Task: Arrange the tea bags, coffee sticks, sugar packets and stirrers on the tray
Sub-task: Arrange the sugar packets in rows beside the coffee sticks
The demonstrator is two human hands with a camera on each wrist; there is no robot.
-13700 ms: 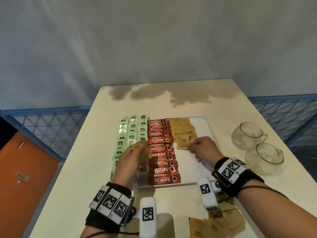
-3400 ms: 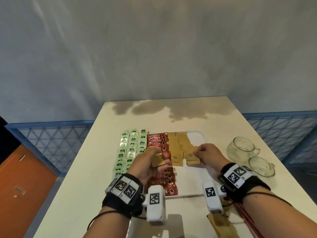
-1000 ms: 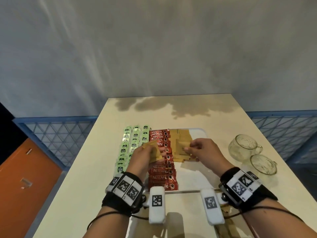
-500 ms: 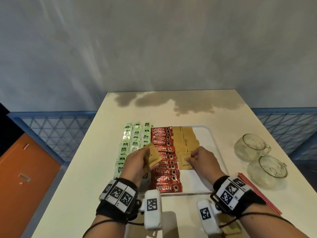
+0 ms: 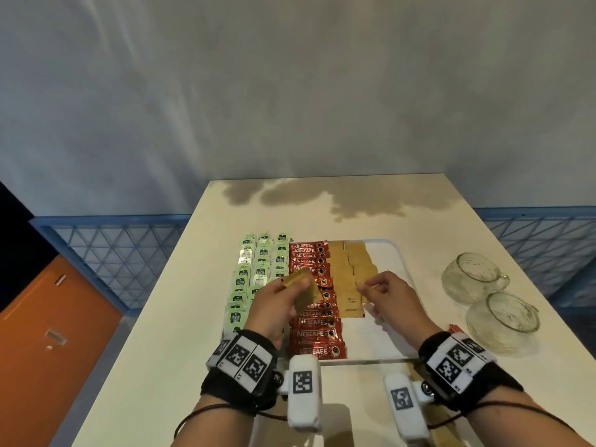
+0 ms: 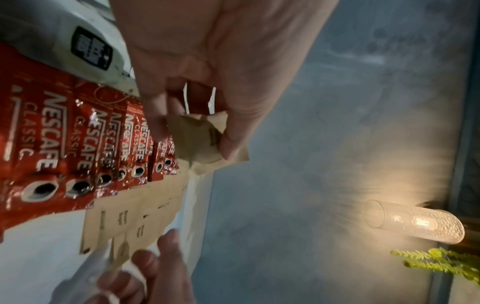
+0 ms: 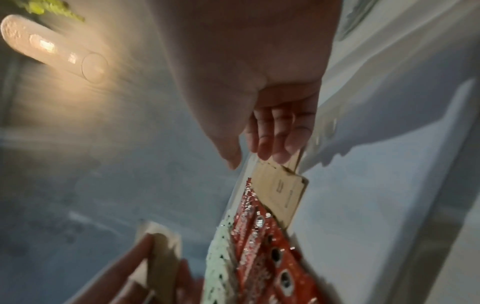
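On the white tray [image 5: 383, 343] lie three columns of green tea bags [image 5: 258, 275], one column of red coffee sticks [image 5: 314, 304] and two rows of brown sugar packets [image 5: 350, 279]. My left hand [image 5: 295, 287] hovers over the coffee sticks and pinches a small stack of sugar packets [image 5: 303, 290]; the left wrist view shows the stack [image 6: 202, 144] between thumb and fingers. My right hand [image 5: 366, 288] is over the near end of the sugar rows. In the right wrist view its fingers [image 7: 272, 144] are straight and touch the packets [image 7: 280, 195], the thumb apart.
Two glass cups [image 5: 471, 279] [image 5: 503, 319] stand right of the tray. Red stirrers [image 5: 453, 327] lie on the table beside my right wrist. Loose sugar packets [image 5: 446, 427] show near the front edge, partly hidden by my right arm. A wall lamp [image 6: 415, 222] glows behind.
My right hand laid a sugar packet at the near end of the row and now has its fingers resting there. My left hand kept its stack and rose slightly.
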